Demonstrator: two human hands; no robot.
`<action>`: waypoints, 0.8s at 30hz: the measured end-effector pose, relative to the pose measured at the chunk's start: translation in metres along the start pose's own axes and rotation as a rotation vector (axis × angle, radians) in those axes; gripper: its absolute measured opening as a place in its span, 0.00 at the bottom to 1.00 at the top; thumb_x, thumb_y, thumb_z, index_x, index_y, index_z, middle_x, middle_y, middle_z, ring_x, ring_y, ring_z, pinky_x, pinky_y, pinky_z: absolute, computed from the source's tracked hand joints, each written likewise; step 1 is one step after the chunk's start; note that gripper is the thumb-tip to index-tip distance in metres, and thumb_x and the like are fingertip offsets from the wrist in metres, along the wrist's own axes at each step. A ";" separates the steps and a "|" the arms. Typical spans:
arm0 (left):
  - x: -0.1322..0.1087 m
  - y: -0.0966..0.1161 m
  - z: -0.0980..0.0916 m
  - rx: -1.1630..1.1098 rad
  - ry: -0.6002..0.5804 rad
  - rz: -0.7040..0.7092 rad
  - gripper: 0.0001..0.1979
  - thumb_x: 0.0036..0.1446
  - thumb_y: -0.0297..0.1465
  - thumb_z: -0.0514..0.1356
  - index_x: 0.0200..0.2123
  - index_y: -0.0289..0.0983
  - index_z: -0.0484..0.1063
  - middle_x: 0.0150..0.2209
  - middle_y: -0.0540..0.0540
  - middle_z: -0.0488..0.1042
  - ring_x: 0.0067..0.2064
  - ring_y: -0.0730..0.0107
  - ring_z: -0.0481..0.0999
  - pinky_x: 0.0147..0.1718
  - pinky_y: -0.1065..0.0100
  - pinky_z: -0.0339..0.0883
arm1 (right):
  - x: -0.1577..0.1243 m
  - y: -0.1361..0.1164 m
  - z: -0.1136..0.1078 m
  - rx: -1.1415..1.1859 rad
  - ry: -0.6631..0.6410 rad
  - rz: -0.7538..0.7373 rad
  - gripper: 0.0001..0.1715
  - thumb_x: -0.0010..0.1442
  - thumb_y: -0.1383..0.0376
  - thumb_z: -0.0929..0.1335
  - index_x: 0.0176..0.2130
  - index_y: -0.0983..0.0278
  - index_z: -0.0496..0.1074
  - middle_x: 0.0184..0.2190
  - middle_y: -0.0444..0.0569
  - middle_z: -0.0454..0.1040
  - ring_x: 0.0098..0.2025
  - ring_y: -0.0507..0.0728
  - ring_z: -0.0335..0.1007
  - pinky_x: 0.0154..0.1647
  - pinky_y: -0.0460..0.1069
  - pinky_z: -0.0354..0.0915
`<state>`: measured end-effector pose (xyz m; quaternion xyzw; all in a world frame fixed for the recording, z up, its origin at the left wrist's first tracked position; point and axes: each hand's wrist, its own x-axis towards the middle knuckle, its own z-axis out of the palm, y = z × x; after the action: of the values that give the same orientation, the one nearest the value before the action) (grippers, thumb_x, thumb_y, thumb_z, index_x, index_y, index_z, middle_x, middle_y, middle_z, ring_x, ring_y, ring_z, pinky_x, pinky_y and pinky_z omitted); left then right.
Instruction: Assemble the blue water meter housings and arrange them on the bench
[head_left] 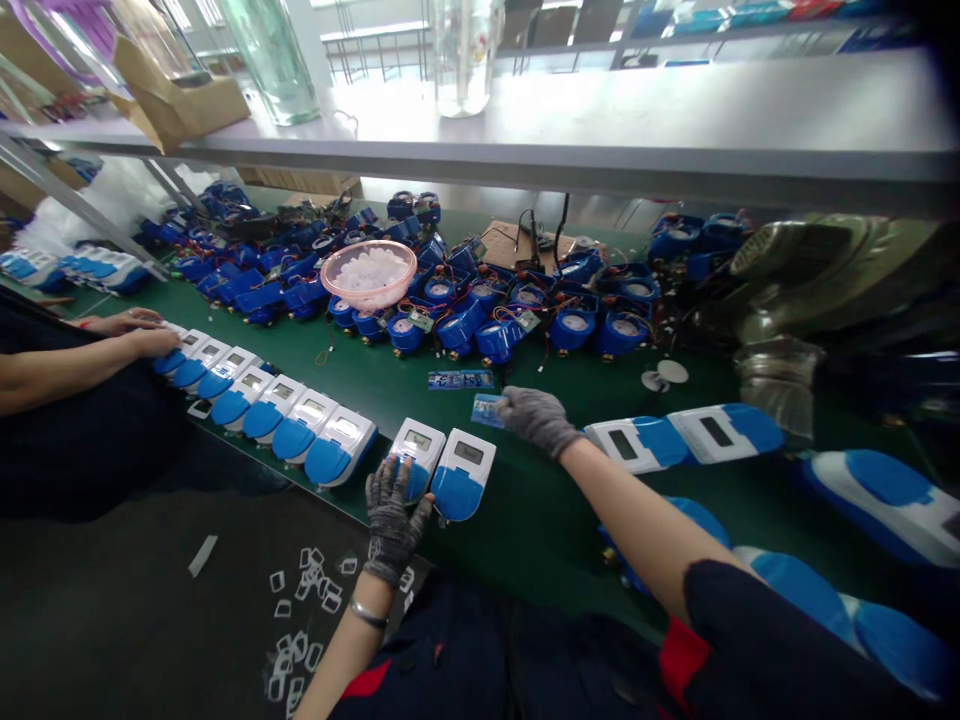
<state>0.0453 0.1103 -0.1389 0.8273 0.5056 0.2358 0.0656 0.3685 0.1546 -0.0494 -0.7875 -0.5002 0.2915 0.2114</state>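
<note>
Down at the near edge of the green bench, the left hand, gloved in grey, lies with fingers spread flat on the blue end of a white meter cover; just right of those fingers, touching the first, sits a second meter cover; beyond the fingertips to the left, a row of covers runs along the bench edge toward a co-worker's hand, which rests on the far end of it; over on the right, the right hand, gloved too, has fingers curled and pinched on a small blue label; just past those fingers lies a label strip; further out, a pink bowl sits among blue meter bodies; paper scraps litter the floor below the left wrist.
</note>
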 end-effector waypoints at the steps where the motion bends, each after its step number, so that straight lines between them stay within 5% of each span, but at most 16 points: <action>1: 0.002 -0.002 0.002 -0.006 0.031 -0.032 0.34 0.62 0.42 0.60 0.68 0.36 0.59 0.68 0.33 0.60 0.69 0.46 0.58 0.66 0.43 0.49 | -0.015 0.011 -0.001 0.160 0.043 0.071 0.20 0.63 0.50 0.66 0.33 0.64 0.73 0.24 0.49 0.73 0.31 0.57 0.74 0.37 0.50 0.70; 4: 0.010 -0.005 0.007 -0.023 0.059 -0.092 0.32 0.60 0.41 0.62 0.65 0.37 0.64 0.67 0.32 0.62 0.65 0.44 0.63 0.63 0.43 0.56 | -0.064 0.033 0.028 0.480 0.061 0.235 0.34 0.66 0.40 0.53 0.38 0.62 0.71 0.22 0.46 0.70 0.21 0.54 0.67 0.24 0.49 0.67; 6: 0.013 -0.003 0.008 -0.031 0.050 -0.101 0.31 0.60 0.41 0.63 0.64 0.38 0.67 0.68 0.33 0.60 0.65 0.43 0.63 0.62 0.44 0.60 | -0.089 0.033 0.065 0.646 0.034 0.330 0.37 0.61 0.35 0.56 0.38 0.62 0.72 0.22 0.47 0.71 0.19 0.54 0.66 0.20 0.49 0.66; 10: 0.013 0.003 0.006 -0.026 0.040 -0.074 0.28 0.59 0.39 0.63 0.61 0.39 0.70 0.68 0.35 0.59 0.64 0.43 0.63 0.61 0.46 0.62 | -0.105 0.014 0.125 1.065 0.014 0.375 0.34 0.44 0.47 0.77 0.45 0.62 0.74 0.38 0.53 0.81 0.39 0.62 0.78 0.38 0.54 0.75; 14: 0.014 -0.002 0.002 -0.014 0.039 -0.089 0.27 0.58 0.38 0.64 0.60 0.41 0.71 0.67 0.36 0.60 0.64 0.44 0.64 0.60 0.45 0.63 | -0.097 -0.002 0.139 1.195 -0.023 0.355 0.38 0.40 0.52 0.79 0.48 0.65 0.74 0.45 0.56 0.81 0.46 0.67 0.78 0.47 0.59 0.74; 20: 0.019 -0.025 -0.013 0.014 0.008 -0.050 0.24 0.61 0.38 0.61 0.60 0.42 0.72 0.68 0.38 0.61 0.65 0.44 0.63 0.63 0.46 0.59 | -0.098 -0.021 0.157 1.229 0.061 0.447 0.37 0.40 0.55 0.78 0.48 0.65 0.72 0.44 0.57 0.81 0.45 0.68 0.78 0.44 0.59 0.76; 24: 0.021 -0.040 -0.026 0.039 -0.024 -0.035 0.25 0.61 0.39 0.60 0.60 0.42 0.72 0.69 0.39 0.59 0.66 0.43 0.61 0.64 0.47 0.56 | -0.103 -0.036 0.175 1.314 0.007 0.463 0.38 0.41 0.57 0.78 0.50 0.64 0.72 0.46 0.56 0.80 0.48 0.69 0.78 0.47 0.60 0.76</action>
<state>0.0090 0.1439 -0.1230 0.8223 0.5236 0.2146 0.0596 0.1933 0.0830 -0.1310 -0.5837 -0.0386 0.5687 0.5783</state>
